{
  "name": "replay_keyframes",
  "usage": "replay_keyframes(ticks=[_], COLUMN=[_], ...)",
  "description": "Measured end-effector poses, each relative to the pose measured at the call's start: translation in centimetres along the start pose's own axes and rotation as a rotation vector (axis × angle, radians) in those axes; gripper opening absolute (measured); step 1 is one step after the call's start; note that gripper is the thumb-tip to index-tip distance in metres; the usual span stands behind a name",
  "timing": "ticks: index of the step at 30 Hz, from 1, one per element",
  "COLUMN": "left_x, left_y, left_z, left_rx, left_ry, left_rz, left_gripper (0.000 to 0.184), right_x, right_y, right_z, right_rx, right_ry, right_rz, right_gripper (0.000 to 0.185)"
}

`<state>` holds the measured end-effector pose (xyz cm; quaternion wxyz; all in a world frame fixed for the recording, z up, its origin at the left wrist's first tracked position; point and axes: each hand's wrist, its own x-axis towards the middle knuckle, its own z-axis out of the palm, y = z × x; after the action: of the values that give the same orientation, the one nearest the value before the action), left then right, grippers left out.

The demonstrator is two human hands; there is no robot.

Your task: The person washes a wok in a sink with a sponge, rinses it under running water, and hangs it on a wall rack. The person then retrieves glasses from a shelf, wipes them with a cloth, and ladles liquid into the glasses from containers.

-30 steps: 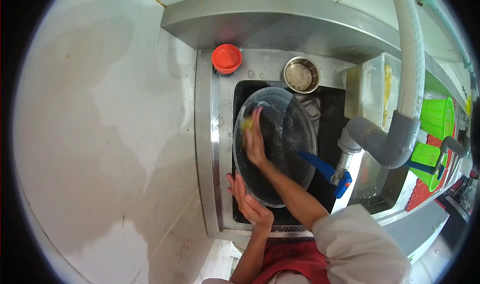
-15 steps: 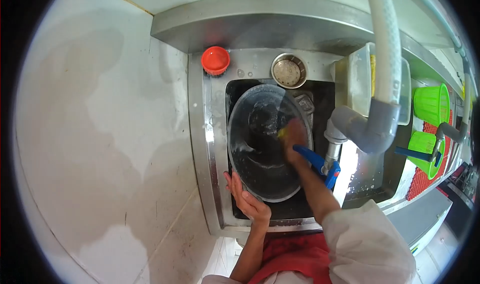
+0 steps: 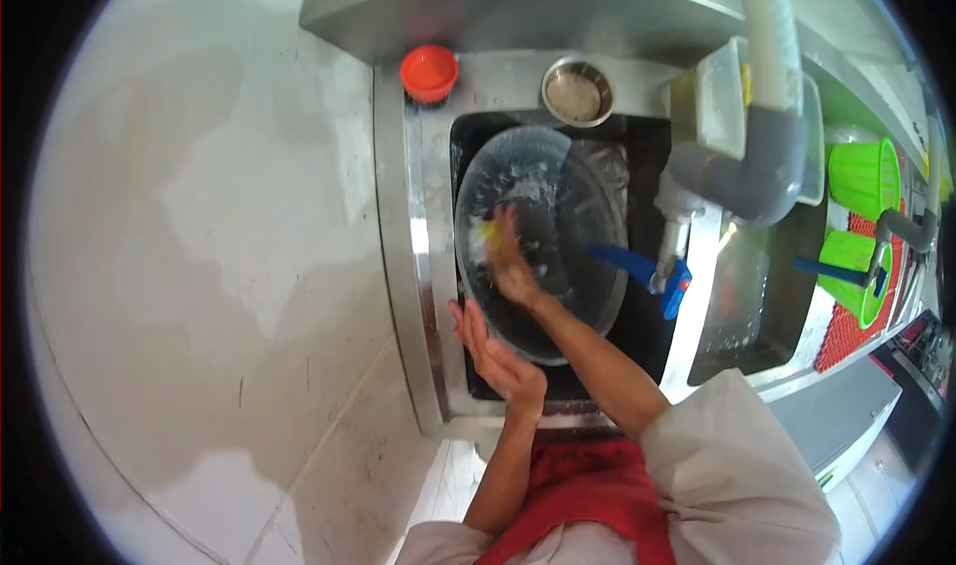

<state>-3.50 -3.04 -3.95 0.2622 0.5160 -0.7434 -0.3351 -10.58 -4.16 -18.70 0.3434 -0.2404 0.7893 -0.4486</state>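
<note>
A large round translucent lid or basin (image 3: 588, 306), wet and streaked with suds, lies in the dark sink (image 3: 647, 356). Inside it, at the left, my right hand (image 3: 510, 261) presses a small yellow sponge (image 3: 489, 231) against the surface; the hand is slightly blurred. My left hand (image 3: 498, 361) rests against the lower left rim of the basin, its fingers extended along the outside and the thumb on the near side.
Behind the sink stand a red bowl (image 3: 429, 72) and a round metal strainer (image 3: 578, 92). To the right are a clear plastic container (image 3: 722, 97), a grey pipe (image 3: 762, 172) with a blue tap handle (image 3: 625, 262), a second sink (image 3: 742, 336) and green baskets (image 3: 862, 179).
My right hand and the sponge swept to the right side of the basin, then back to its left. My left hand has stayed at the rim. The view has shifted, so the sink appears higher.
</note>
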Motion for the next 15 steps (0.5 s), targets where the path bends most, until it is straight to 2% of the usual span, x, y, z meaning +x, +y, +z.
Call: replay_keyframes(ticks=[1, 2, 4, 5, 7, 8, 9, 11, 12, 13, 15], left_x=[-0.3, -0.3, -0.4, -0.5, -0.6, -0.4, 0.3, -0.1, -0.3, -0.4, -0.2], left_y=[0.0, -0.2, -0.3, -0.3, 0.0, 0.1, 0.0, -0.1, -0.4, -0.4, -0.1], left_z=[-0.2, -0.1, 0.1, 0.0, -0.2, 0.0, 0.4, -0.1, -0.1, -0.2, -0.1], left_rx=[-0.022, -0.039, -0.048, -0.047, -0.047, -0.051, -0.061, -0.072, -0.059, -0.061, -0.095], left_ry=[0.008, 0.006, 0.016, 0.021, 0.017, 0.019, 0.016, 0.023, 0.018, 0.006, 0.013], left_rz=[0.004, -0.002, 0.004, 0.011, 0.002, -0.001, 0.010, 0.015, 0.019, 0.010, 0.000], left_gripper=[0.047, 0.047, 0.047, 0.047, 0.047, 0.047, 0.047, 0.047, 0.047, 0.047, 0.048], right_x=[-3.1, -5.6, -8.9, -7.4, -3.5, -3.8, -4.3, -9.2, -10.3, -11.0, -10.5], right_y=[-2.0, 0.2, 6.9, 6.0, 3.1, 5.2, 3.9, -1.1, -1.8, 0.0, 5.2], right_z=[1.3, -0.3, -5.7, -6.4, -8.0, -5.2, -4.5, -4.9, -7.7, -9.3, -10.8], right_rx=[0.353, 0.352, -0.326, -0.326, -0.665, -0.342, -0.341, -0.027, 0.003, 0.001, -0.796], right_ry=[-0.078, -0.078, -0.457, -0.451, -0.222, -0.250, -0.235, -0.383, -0.514, -0.513, -0.333], right_rz=[-0.151, -0.136, -0.072, -0.070, 0.436, 0.536, 0.534, 0.017, 0.081, 0.097, 0.142], right_gripper=[0.049, 0.049, 0.061, 0.061, 0.060, 0.057, 0.057, 0.051, 0.050, 0.050, 0.054])
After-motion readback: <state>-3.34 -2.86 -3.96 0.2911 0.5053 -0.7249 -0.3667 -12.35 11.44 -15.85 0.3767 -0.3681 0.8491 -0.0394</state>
